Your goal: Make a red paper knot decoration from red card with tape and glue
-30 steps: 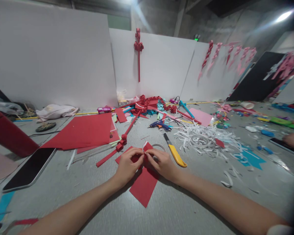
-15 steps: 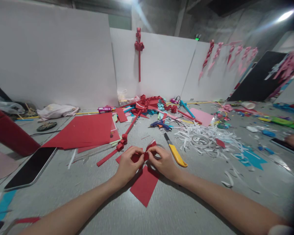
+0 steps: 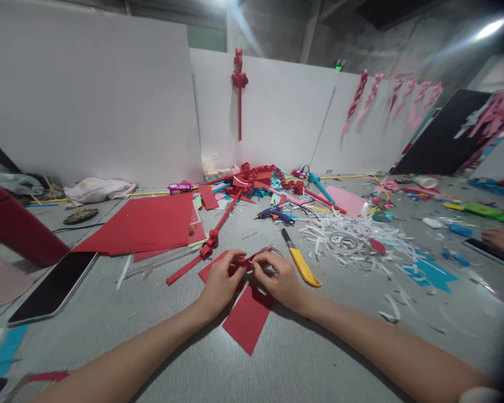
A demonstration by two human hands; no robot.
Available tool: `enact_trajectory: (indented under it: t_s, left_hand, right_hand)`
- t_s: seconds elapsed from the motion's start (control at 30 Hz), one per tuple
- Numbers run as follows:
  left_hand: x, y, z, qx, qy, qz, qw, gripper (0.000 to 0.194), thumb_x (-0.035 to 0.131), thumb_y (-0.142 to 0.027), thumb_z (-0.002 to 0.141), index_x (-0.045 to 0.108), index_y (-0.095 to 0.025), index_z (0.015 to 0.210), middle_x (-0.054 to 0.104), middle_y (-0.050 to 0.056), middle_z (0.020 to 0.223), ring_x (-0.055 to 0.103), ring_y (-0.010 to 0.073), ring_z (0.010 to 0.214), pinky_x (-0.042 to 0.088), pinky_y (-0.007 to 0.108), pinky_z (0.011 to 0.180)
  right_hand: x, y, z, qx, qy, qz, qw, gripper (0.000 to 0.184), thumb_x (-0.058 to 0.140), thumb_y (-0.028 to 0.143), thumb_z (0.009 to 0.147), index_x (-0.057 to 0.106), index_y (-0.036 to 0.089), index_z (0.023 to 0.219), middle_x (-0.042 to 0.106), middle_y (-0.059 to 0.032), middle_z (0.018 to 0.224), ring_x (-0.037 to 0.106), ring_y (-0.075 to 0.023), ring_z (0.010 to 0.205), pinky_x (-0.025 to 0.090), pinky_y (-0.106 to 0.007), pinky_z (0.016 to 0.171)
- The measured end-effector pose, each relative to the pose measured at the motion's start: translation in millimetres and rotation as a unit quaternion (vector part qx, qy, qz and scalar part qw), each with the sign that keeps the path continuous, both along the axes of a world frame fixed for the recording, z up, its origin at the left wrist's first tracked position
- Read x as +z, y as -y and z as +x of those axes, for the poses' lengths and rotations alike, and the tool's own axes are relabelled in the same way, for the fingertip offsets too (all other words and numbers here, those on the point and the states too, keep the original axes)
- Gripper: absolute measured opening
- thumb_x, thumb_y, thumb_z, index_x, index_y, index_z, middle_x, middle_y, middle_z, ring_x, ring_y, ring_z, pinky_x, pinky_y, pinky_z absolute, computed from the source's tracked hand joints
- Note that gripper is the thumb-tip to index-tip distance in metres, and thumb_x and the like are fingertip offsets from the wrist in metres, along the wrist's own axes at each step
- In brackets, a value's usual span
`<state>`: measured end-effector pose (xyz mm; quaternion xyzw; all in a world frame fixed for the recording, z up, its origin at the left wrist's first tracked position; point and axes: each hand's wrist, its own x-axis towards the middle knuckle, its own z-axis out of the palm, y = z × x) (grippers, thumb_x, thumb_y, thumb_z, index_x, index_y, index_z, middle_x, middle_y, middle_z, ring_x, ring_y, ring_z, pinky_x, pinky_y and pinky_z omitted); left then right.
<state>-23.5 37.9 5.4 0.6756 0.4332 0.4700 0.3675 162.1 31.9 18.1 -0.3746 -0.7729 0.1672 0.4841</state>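
A small piece of red paper (image 3: 261,252) is pinched between the fingertips of my right hand (image 3: 282,279). My left hand (image 3: 220,280) holds its other end, fingers curled in close to the right hand's. Much of the piece is hidden by the fingers. Just below both hands a red paper rectangle (image 3: 248,320) lies flat on the grey table (image 3: 311,358). More red paper (image 3: 208,272) sticks out behind my left hand. A roll of tape (image 3: 277,253) shows partly behind my right hand. To its right lies a yellow utility knife (image 3: 304,267) with its blade out.
A blue glue gun (image 3: 274,214) lies beyond my hands, before a heap of red paper braids (image 3: 258,173). White paper shreds (image 3: 319,235) spread at right. Large red sheets (image 3: 147,224) and a phone (image 3: 52,288) lie left. Another person's hand (image 3: 502,240) is far right.
The upright end of the red piece has tipped lower between my hands. My left fingers have shifted slightly and loosened their curl. The other person's hand has come further into view.
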Motion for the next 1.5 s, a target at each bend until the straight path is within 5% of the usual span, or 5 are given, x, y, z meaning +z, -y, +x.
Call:
enact_trajectory:
  t_s: [0.4, 0.7, 0.93, 1.5]
  left_hand:
    - [-0.9, -2, -4, 0.069, 0.019, -0.001, 0.997, 0.028, 0.058, -0.040, 0.097, 0.073, -0.019, 0.086, 0.073, 0.000, 0.078, 0.062, 0.0170, 0.069, 0.046, 0.027, 0.065]
    - [-3.4, -9, -8, 0.095, 0.063, -0.031, 0.993, 0.030, 0.059, -0.046, 0.096, 0.067, -0.018, 0.088, 0.070, 0.001, 0.085, 0.062, 0.0175, 0.076, 0.047, 0.027, 0.071]
    - [-9.3, -12, -7, 0.073, 0.140, -0.049, 0.986, 0.028, 0.056, -0.045, 0.098, 0.052, -0.021, 0.086, 0.062, -0.002, 0.080, 0.057, 0.0141, 0.071, 0.046, 0.025, 0.066]
    - [-11.4, -10, -7, 0.060, 0.147, -0.057, 0.986, 0.018, 0.053, -0.032, 0.096, 0.052, -0.020, 0.083, 0.051, -0.004, 0.071, 0.044, 0.0105, 0.061, 0.037, 0.021, 0.055]
  right_hand:
    - [7.9, -13, 9, -0.050, -0.032, -0.008, 0.998, 0.010, 0.058, 0.020, 0.092, 0.067, 0.020, 0.088, 0.068, -0.0012, 0.080, 0.062, -0.0159, 0.072, 0.050, -0.027, 0.071]
    - [17.0, -41, 27, -0.125, -0.057, 0.000, 0.991, 0.011, 0.060, 0.024, 0.091, 0.065, 0.020, 0.082, 0.064, 0.0006, 0.074, 0.058, -0.0149, 0.068, 0.047, -0.026, 0.067]
    - [20.8, -56, 41, -0.154, -0.090, -0.011, 0.984, 0.013, 0.061, 0.028, 0.091, 0.066, 0.019, 0.084, 0.061, 0.0013, 0.075, 0.054, -0.0136, 0.068, 0.044, -0.026, 0.068]
    - [23.5, -70, 57, -0.180, -0.137, 0.012, 0.974, 0.014, 0.061, 0.031, 0.091, 0.067, 0.019, 0.087, 0.062, 0.0004, 0.078, 0.054, -0.0146, 0.071, 0.044, -0.028, 0.071]
